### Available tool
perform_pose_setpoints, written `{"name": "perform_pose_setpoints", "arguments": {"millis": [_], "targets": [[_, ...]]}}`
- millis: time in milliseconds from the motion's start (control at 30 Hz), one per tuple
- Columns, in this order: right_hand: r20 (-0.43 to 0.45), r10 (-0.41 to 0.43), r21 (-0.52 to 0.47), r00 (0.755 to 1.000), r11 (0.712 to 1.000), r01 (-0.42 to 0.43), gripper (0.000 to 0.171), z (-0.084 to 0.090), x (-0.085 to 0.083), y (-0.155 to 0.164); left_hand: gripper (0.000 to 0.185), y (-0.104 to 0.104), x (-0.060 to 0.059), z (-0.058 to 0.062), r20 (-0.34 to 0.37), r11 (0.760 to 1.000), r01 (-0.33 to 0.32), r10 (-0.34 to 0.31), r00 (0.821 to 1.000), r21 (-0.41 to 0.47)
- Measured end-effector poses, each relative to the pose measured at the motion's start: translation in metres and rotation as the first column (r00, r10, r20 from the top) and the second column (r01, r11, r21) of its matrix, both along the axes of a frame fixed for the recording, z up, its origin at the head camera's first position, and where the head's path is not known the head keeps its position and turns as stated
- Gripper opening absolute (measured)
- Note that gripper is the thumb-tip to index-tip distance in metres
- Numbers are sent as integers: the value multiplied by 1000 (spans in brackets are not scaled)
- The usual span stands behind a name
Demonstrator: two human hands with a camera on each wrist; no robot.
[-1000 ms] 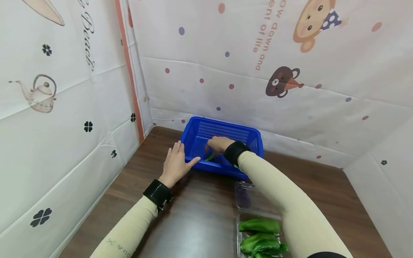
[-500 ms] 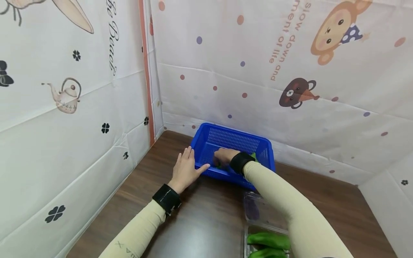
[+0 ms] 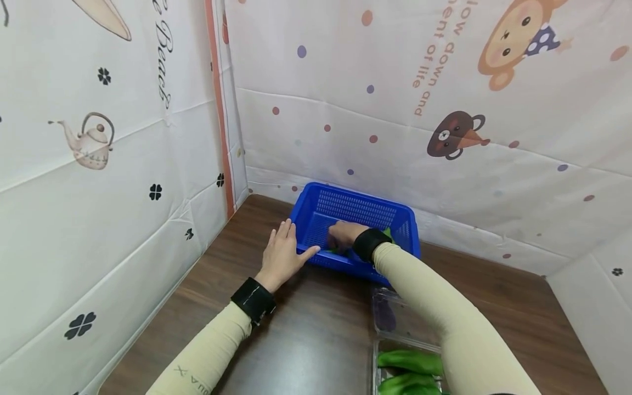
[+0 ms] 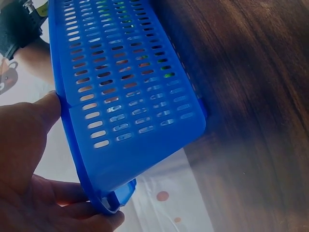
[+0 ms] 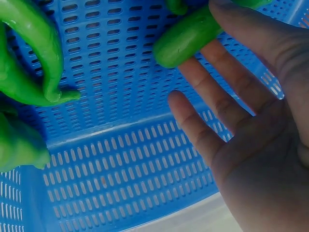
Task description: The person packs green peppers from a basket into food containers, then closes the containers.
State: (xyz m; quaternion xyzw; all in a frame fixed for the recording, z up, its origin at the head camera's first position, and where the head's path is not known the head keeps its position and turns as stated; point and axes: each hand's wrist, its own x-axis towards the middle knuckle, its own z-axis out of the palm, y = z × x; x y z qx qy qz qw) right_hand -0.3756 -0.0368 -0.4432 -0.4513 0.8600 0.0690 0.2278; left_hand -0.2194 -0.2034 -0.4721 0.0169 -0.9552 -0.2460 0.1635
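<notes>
A blue perforated basket (image 3: 305,206) stands at the back of the table. My left hand (image 3: 282,255) rests across its left front corner, fingers straight and thumb spread along the near rim; the left wrist view shows the thumb (image 4: 48,110) at the rim. Down inside the basket, my right hand (image 3: 345,233) holds a long green pepper (image 5: 186,42), thumb on one side and fingertips on the other. The pepper's far end is cut off in the right wrist view. More green peppers (image 5: 50,53) lie in the basket beside it.
A clear plastic container (image 3: 376,351) with several green peppers (image 3: 410,361) sits at the front right, its see-through lid (image 3: 410,318) folded back toward the basket. My right sleeve (image 3: 444,299) passes over it. Printed cloth walls (image 3: 296,142) border the table (image 3: 306,334) behind and at the sides.
The right hand has moved lower into the basket, and the green pepper below it shows less. The head view has shifted. The left hand keeps its place on the rim.
</notes>
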Motion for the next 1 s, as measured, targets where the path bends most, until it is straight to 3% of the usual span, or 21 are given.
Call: {"name": "perform_pose_setpoints", "arguments": {"millis": [200, 433, 700, 800, 1000], "targets": [[-13, -10, -6, 1000, 1000, 10, 11, 6, 6, 10, 95, 3, 3, 0, 7, 1000, 10, -10, 1000, -8], [-59, -39, -40, 997, 999, 36, 13, 13, 14, 19, 95, 3, 7, -1, 7, 1000, 4, -4, 1000, 29], [-30, -48, -74, 998, 996, 46, 9, 31, 24, 34, 93, 4, 7, -2, 3, 998, 21, -22, 1000, 51], [-30, -56, -97, 998, 994, 53, 7, 36, 25, 41, 93, 5, 7, -2, -12, 998, 32, -31, 999, 47], [-23, -48, -175, 999, 984, 43, 10, 41, 23, 54, 85, 14, 14, 1, -123, 994, 98, -91, 988, 52]]}}
